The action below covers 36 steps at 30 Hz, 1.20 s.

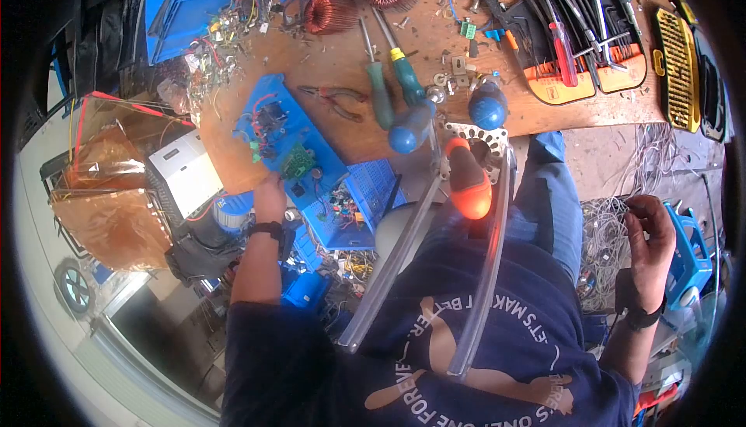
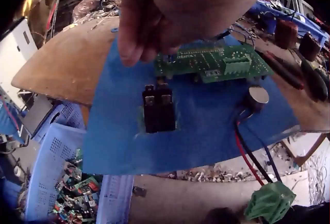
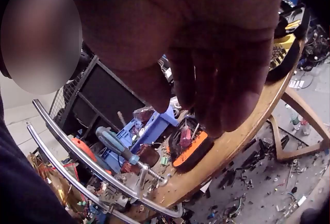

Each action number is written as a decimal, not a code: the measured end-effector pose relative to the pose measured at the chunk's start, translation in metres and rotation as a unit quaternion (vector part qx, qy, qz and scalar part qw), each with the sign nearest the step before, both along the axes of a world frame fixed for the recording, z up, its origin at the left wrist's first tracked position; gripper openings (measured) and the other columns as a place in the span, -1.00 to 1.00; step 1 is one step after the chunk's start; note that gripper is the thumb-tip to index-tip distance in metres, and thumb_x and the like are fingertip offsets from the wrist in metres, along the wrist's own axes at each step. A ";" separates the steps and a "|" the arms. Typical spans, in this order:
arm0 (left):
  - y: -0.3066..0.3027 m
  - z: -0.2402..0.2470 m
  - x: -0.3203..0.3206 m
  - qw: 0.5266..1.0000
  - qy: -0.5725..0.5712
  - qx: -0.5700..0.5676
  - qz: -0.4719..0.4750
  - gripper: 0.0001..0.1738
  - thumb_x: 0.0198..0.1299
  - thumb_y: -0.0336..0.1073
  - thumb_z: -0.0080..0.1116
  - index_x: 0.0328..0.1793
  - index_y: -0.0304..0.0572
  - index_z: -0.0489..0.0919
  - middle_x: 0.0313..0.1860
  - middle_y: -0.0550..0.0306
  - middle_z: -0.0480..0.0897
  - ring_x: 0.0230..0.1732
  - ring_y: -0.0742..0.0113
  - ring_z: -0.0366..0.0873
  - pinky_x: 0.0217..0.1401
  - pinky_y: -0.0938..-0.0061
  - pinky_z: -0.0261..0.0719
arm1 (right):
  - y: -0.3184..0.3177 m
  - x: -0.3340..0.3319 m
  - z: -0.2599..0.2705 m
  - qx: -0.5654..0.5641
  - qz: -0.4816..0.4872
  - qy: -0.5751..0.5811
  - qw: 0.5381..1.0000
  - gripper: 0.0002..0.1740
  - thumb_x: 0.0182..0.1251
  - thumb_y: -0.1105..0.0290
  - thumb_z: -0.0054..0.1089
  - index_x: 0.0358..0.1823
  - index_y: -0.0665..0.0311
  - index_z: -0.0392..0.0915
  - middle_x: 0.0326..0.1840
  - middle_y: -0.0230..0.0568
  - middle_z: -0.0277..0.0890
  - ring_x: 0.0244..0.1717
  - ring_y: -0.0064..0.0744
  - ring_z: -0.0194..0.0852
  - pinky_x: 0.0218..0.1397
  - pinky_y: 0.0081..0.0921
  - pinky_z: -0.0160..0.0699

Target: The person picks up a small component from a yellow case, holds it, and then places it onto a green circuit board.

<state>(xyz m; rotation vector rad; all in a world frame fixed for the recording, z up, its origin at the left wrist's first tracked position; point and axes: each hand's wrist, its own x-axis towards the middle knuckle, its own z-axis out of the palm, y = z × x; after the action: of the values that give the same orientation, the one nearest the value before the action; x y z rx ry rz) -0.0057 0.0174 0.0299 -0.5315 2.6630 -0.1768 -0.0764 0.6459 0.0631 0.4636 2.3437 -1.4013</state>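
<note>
My left hand [image 1: 270, 198] is at the near left edge of a blue panel [image 1: 268, 93] carrying electronics. In the left wrist view its bent fingers [image 2: 131, 51] come down beside one end of a green circuit board [image 2: 221, 64]; what lies between them is hidden. On the panel sit a black rocker-like part [image 2: 159, 111] and a round metal-topped component [image 2: 259, 96]. Red and black wires lead to a green terminal block [image 2: 270, 202]. My right hand [image 1: 651, 233] is raised to the right of my leg, holding nothing, fingers loosely bent.
A blue crate of loose parts [image 1: 369, 186] stands below the panel. Pliers [image 1: 334, 101], screwdrivers [image 1: 377, 85], copper coils [image 1: 330, 15] and a hex-key pouch [image 1: 548, 85] lie on the wooden table [image 1: 311, 62]. Two long metal bars [image 1: 396, 264] with blue handles project towards me.
</note>
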 end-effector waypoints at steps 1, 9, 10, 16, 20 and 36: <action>-0.004 -0.002 0.002 1.000 0.003 -0.002 -0.019 -0.83 0.10 -0.41 0.09 -0.20 -0.31 0.57 -0.32 -0.26 0.59 -0.22 -0.22 0.54 -0.16 0.11 0.48 | 0.000 -0.001 0.000 -0.006 0.001 -0.007 1.000 -0.80 0.10 0.65 0.11 -0.20 0.37 0.50 -0.32 -0.37 0.50 -0.28 -0.61 0.40 -0.16 -0.64 0.37; -0.022 -0.016 0.013 0.999 0.010 -0.022 -0.028 -0.80 0.12 -0.36 0.00 -0.22 -0.32 0.56 -0.28 -0.26 0.59 -0.18 -0.21 0.53 -0.12 0.08 0.48 | -0.003 -0.005 0.015 0.030 0.043 0.025 0.998 -0.77 0.06 0.64 0.13 -0.21 0.35 0.54 -0.30 -0.24 0.55 -0.31 -0.48 0.49 -0.23 -0.56 0.47; -0.015 -0.013 0.010 1.000 0.013 -0.007 -0.003 -0.80 0.12 -0.36 0.00 -0.21 -0.31 0.57 -0.28 -0.26 0.58 -0.19 -0.23 0.53 -0.13 0.07 0.47 | -0.005 -0.007 0.024 0.068 0.074 0.044 0.994 -0.78 0.05 0.64 0.13 -0.22 0.35 0.55 -0.31 -0.21 0.54 -0.33 -0.45 0.50 -0.27 -0.54 0.48; -0.038 -0.020 0.029 0.993 0.105 -0.021 -0.045 -0.80 0.00 -0.47 0.06 -0.22 -0.37 0.55 -0.26 -0.22 0.60 -0.24 -0.20 0.54 -0.13 0.13 0.45 | 0.000 -0.016 0.054 0.052 0.100 0.076 0.991 -0.80 0.05 0.51 0.27 -0.25 0.35 0.55 -0.36 -0.09 0.54 -0.42 -0.30 0.56 -0.37 -0.45 0.54; -0.075 -0.005 0.035 0.961 0.268 0.050 0.052 -0.71 0.04 -0.45 0.13 -0.06 -0.32 0.54 -0.25 -0.03 0.60 -0.30 0.15 0.55 -0.22 0.29 0.47 | 0.003 -0.015 0.075 0.051 0.113 0.119 0.985 -0.74 0.06 0.46 0.29 -0.19 0.31 0.54 -0.35 -0.08 0.54 -0.41 -0.20 0.58 -0.35 -0.41 0.56; 0.390 0.310 -0.179 0.799 0.136 0.586 -0.002 -0.85 0.06 -0.56 0.09 -0.21 -0.41 0.57 -0.51 0.14 0.60 -0.50 0.50 0.54 -0.42 0.64 0.51 | -0.061 -0.130 0.207 -0.226 0.222 0.526 0.789 -0.62 0.02 0.51 0.27 -0.06 0.29 0.48 -0.29 -0.16 0.43 -0.32 -0.12 0.48 -0.30 -0.35 0.50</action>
<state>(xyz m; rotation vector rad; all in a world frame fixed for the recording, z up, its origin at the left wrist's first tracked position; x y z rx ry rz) -0.1845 0.4070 0.3399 -0.1053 2.3871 1.5408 -0.2069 0.5845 0.2701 -1.2421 2.3491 -2.1712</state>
